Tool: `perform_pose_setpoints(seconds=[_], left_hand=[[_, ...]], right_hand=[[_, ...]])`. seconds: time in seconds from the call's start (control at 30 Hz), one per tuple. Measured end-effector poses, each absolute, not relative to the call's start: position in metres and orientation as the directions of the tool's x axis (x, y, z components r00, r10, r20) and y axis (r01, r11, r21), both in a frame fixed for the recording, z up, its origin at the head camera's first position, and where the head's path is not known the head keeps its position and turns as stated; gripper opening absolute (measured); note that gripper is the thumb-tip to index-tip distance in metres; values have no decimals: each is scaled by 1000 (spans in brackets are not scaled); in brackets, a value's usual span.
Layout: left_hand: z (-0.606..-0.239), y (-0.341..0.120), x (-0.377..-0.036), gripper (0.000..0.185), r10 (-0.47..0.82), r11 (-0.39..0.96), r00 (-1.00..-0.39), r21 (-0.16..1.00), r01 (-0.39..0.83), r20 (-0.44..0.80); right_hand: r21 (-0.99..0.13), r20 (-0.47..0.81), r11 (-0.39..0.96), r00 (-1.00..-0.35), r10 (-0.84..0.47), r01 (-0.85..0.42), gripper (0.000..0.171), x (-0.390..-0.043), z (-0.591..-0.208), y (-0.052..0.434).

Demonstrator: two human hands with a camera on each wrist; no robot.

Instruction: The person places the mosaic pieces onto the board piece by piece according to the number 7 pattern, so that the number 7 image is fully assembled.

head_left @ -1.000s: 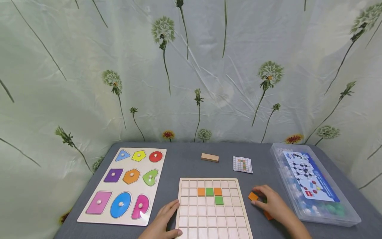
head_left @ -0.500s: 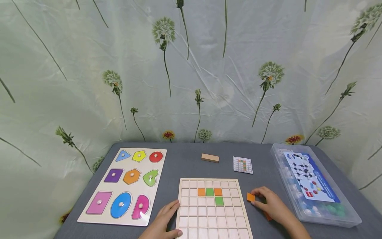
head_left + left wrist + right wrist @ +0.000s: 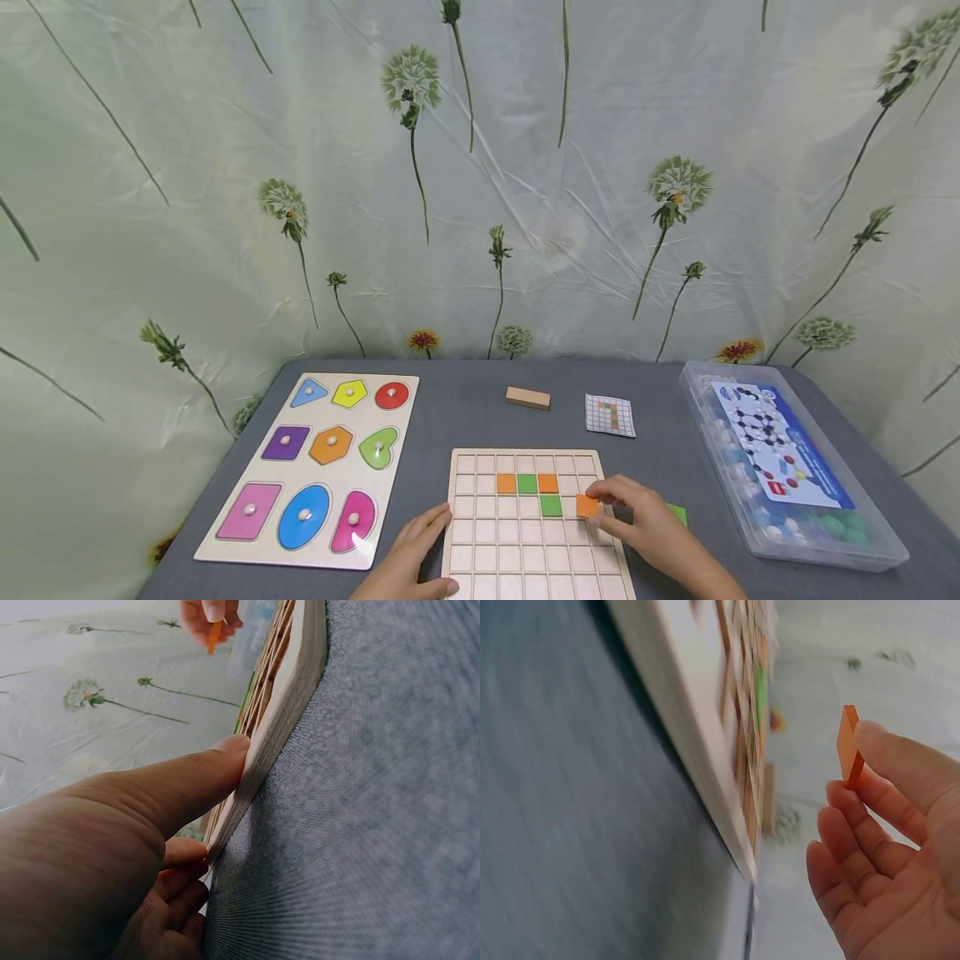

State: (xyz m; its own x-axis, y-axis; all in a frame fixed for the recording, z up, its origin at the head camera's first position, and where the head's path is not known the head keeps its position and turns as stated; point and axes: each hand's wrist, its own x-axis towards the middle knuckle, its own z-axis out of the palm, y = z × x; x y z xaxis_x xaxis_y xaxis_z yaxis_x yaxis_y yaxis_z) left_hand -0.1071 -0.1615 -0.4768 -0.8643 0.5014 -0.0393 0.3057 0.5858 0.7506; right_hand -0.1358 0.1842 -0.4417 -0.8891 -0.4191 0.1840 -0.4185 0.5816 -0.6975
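Head view: got an orange tile (image 3: 587, 507) pinched between thumb and fingers of the right hand (image 3: 641, 521), held over the right part of the wooden grid board (image 3: 486, 555), near its right edge. Can't pin down the exact cell underneath. Looks lifted off the wood too, going by the gap in the right wrist view. See decent room leftward across the grid, apart from a row of orange and green tiles (image 3: 527, 483) toward the far side, plus one more green tile (image 3: 551, 505) just nearer, at that row's right end. Over on the right, note a strip of grey table (image 3: 660, 450) between board and transparent plastic box (image 3: 847, 550), partly taken up by the right forearm and a loose green tile (image 3: 678, 512) peeking out past the wrist. Farther back, spot a wooden block (image 3: 528, 397) and a picture card (image 3: 610, 415). Also see the left hand (image 3: 408, 554) touching the board's left edge, thumb and fingers spread apart, between board and shape puzzle (image 3: 292, 473). Direction-wise, reads as square from above, so can't name a long axis; sides run roughly along the grid lines, face roughly parallel to the board, nearly edge-on in the right wrist view.
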Motion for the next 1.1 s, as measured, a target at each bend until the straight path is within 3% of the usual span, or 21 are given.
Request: perform_pose_setpoints(seconds=[0.37, 0.6, 0.87, 1.1], left_hand=[[-477, -161, -107, 81, 500, 592, -866, 740, 319, -26], [-477, -161, -105, 79, 499, 593, -866, 731, 339, -3], [-474, -160, -105, 81, 502, 589, -864, 744, 317, -29], [-473, -160, -106, 83, 498, 589, -866, 753, 294, -52]], right_hand=[[-692, 213, 506, -816, -538, -514, 22, -134, -465, 161], [-705, 156, 536, -839, -522, -465, 22, -133, -467, 155], [-707, 212, 518, -843, -494, -481, 12, -133, -470, 154], [-720, 169, 525, -849, -500, -453, 18, -134, -467, 154]])
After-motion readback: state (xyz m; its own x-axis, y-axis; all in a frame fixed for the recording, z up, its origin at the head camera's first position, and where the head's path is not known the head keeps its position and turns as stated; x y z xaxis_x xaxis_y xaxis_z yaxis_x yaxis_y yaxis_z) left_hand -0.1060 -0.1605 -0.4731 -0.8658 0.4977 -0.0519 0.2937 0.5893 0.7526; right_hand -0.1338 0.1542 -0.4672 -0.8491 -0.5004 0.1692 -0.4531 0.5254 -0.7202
